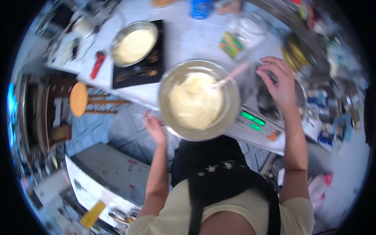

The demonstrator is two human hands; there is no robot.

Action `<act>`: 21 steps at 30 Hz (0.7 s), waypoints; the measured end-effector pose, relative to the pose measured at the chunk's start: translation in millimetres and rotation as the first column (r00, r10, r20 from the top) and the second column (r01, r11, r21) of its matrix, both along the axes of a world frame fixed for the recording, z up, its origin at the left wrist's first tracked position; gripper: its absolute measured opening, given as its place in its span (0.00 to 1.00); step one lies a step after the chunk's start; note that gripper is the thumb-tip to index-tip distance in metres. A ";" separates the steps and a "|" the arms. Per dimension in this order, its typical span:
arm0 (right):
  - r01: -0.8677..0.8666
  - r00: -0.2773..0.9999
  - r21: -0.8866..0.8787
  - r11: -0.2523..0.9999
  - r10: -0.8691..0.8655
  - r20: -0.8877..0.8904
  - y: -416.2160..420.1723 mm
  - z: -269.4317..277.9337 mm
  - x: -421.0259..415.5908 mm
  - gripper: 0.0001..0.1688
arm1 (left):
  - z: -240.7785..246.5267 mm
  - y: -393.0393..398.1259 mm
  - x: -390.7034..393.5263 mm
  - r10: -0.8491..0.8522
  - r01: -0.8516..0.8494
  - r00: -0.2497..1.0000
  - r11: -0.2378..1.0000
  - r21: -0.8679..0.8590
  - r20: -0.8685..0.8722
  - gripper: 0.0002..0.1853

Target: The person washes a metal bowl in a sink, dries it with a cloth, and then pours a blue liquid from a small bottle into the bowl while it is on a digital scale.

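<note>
Before me a large metal mixing bowl (233,97) holds a pale yellow, creamy batter (194,102). A pink-handled spatula (235,72) leans in it, its blade in the batter and its handle towards the upper right. My left hand (155,129) is at the bowl's lower left side, fingers apart; whether it touches the bowl I cannot tell. Right of the spatula's handle end, my right hand (279,82) is raised with thumb and fingers curled apart, and no held thing shows. Beside the bowl, a digital scale (258,123) has a lit green display.
A second metal bowl (114,48) of pale batter stands on a black plate (138,77). Near it lies a red-handled tool (97,65). A green-yellow packet (231,44) and a blue can (201,8) are further back. Another metal bowl (302,91) sits beyond my right hand. A wooden stool (78,99) stands left.
</note>
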State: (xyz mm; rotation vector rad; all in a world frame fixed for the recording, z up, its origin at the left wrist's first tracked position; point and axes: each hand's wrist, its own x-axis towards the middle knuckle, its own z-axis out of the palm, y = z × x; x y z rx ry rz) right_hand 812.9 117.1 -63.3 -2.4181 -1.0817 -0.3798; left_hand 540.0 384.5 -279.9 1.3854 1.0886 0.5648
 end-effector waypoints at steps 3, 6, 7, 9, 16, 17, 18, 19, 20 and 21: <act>0.134 0.955 0.074 0.988 -0.149 0.255 -59.4 49.0 -56.8 0.10 | -19.2 34.4 -42.8 0.063 -0.043 0.997 0.940 0.339 -0.050 0.19; 0.468 0.779 0.146 0.871 -0.485 0.398 -151.5 42.4 -78.9 0.10 | 27.1 38.4 -21.6 0.158 -0.160 0.987 0.882 0.443 0.043 0.18; 0.577 0.702 0.186 0.795 -0.600 0.384 -188.8 31.3 -87.6 0.11 | 29.4 38.9 -23.1 0.151 -0.160 0.987 0.890 0.427 0.057 0.18; 0.692 0.596 0.477 0.543 -0.802 0.049 -229.8 3.2 -97.7 0.13 | 46.4 28.0 -6.3 0.105 -0.137 0.990 0.858 0.496 0.093 0.19; 0.855 0.514 0.412 0.316 -0.624 -0.588 -288.5 -135.0 -104.6 0.27 | 115.3 -49.2 71.8 -0.238 0.184 0.971 0.700 0.689 -0.018 0.24; 0.896 0.444 0.317 0.311 -0.595 -0.670 -300.0 -161.0 -108.0 0.31 | 117.5 -60.7 75.4 -0.303 0.231 0.953 0.697 0.679 -0.013 0.25; 0.869 0.476 0.300 0.393 -0.502 -0.722 -301.6 -174.7 -110.9 0.37 | 119.9 -71.8 77.4 -0.361 0.273 0.933 0.690 0.670 -0.008 0.25; 0.836 0.491 0.283 0.470 -0.408 -0.770 -300.5 -186.1 -117.2 0.43 | 119.2 -83.5 75.3 -0.371 0.292 0.928 0.663 0.689 -0.036 0.25; 0.822 0.466 0.256 0.509 -0.342 -0.816 -301.4 -203.7 -122.4 0.49 | 118.7 -94.1 75.7 -0.380 0.305 0.923 0.634 0.710 -0.057 0.25; 0.804 0.424 0.223 0.551 -0.270 -0.864 -301.3 -218.0 -128.6 0.55 | 120.8 -105.7 71.4 -0.361 0.314 0.928 0.628 0.712 -0.091 0.25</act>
